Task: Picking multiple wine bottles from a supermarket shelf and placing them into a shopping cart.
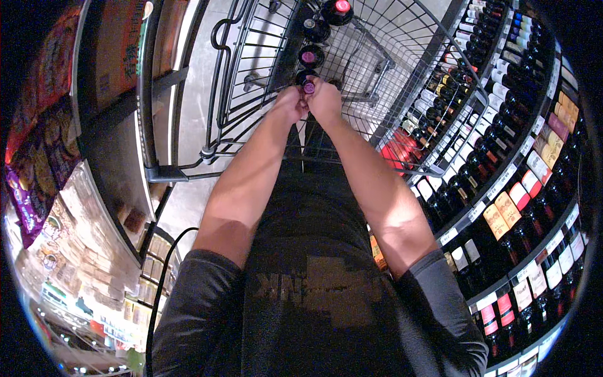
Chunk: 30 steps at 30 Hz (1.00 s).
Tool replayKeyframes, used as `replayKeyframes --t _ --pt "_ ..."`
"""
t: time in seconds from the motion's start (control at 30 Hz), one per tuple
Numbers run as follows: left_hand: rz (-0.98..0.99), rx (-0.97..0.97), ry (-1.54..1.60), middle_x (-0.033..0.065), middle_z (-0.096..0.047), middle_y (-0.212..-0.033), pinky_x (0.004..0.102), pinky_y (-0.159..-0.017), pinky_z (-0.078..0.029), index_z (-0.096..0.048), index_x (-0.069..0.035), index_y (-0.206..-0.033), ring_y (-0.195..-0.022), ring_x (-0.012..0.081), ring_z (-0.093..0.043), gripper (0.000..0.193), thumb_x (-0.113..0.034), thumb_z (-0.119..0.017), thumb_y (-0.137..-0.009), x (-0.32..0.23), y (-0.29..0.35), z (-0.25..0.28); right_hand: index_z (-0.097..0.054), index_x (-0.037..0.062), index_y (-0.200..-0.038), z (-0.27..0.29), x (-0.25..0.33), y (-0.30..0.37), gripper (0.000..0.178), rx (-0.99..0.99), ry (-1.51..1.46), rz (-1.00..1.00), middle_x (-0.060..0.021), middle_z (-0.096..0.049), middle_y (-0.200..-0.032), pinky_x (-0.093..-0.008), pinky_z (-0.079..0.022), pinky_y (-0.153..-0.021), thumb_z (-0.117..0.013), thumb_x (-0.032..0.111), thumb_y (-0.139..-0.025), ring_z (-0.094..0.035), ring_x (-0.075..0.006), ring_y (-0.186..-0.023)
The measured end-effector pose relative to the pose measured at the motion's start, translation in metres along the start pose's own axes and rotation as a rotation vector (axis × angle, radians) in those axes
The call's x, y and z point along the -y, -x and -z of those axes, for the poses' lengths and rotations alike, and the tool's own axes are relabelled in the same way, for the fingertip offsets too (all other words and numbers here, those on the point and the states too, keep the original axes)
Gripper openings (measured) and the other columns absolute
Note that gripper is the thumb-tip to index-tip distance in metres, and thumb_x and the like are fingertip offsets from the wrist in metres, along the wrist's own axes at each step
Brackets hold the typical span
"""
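Both my arms reach forward over a shopping cart (227, 100). My left hand (289, 103) and my right hand (324, 100) meet at a dark bottle with a purple top (309, 87), fingers closed around its upper part. Only the bottle's top shows clearly; my hands hide much of the rest. Just beyond it, in line along the left of the basket, stand another purple-topped bottle (311, 56), a dark-topped bottle (316, 29) and a red-topped bottle (340, 9).
Wire mesh (370, 38) forms the cart's basket. Curved shelves of wine bottles (496, 135) with price labels rise close on the right. A dark-framed display (107, 125) with purple snack packets (41, 169) stands at left. Grey floor (200, 75) shows between display and cart.
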<state>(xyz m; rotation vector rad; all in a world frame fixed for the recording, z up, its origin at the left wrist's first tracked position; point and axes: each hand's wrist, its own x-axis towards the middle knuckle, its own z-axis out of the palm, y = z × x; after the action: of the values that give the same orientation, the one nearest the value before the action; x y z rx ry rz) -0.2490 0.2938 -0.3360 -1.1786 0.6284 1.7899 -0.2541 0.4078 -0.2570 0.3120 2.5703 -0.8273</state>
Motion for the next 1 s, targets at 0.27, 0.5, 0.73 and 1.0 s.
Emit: replayKeyframes --t 0.27,0.5,0.73,1.0 --pt "-0.057 -0.074 0.047 0.0001 -0.056 -0.069 0.0324 -0.055 -0.044 -0.055 -0.015 -0.087 -0.055 0.0150 -0.048 0.029 -0.024 -0.034 -0.104 0.006 -0.002 0.000 -0.065 0.0091 -0.119 -0.013 -0.009 -0.005 0.042 0.028 0.014 0.051 -0.0216 -0.069 -0.087 -0.0460 -0.055 -0.077 -0.067 0.017 -0.078 -0.068 -0.0387 -0.082" --pt "-0.069 -0.086 0.119 0.0009 -0.061 -0.075 0.0368 -0.070 -0.048 -0.057 -0.017 -0.089 -0.070 0.0173 -0.056 0.036 -0.035 -0.032 -0.105 -0.004 0.015 -0.011 -0.058 0.0093 -0.131 -0.009 -0.007 -0.003 0.054 0.167 -0.058 0.056 -0.0215 -0.069 -0.104 -0.0433 -0.054 -0.084 -0.067 0.017 -0.078 -0.067 -0.0364 -0.097" --pt "-0.090 -0.183 0.067 0.0089 -0.059 -0.107 0.0454 -0.093 -0.046 -0.059 -0.010 -0.102 -0.097 0.0272 -0.055 0.047 -0.056 -0.057 -0.091 -0.014 0.034 -0.025 -0.059 0.0088 -0.128 0.013 -0.043 0.025 0.046 0.214 -0.199 0.013 -0.0184 -0.070 -0.096 -0.0449 -0.055 -0.078 -0.063 0.022 -0.084 -0.068 -0.0370 -0.087" --pt "-0.057 -0.174 0.065 0.0129 -0.060 -0.108 0.0479 -0.109 -0.035 -0.060 -0.010 -0.089 -0.114 0.0344 -0.052 0.028 -0.036 -0.067 -0.083 -0.018 0.035 -0.025 -0.065 0.0081 -0.117 0.089 -0.104 0.131 0.031 0.140 -0.156 -0.024 -0.0185 -0.070 -0.090 -0.0425 -0.054 -0.071 -0.061 0.020 -0.089 -0.069 -0.0360 -0.083"
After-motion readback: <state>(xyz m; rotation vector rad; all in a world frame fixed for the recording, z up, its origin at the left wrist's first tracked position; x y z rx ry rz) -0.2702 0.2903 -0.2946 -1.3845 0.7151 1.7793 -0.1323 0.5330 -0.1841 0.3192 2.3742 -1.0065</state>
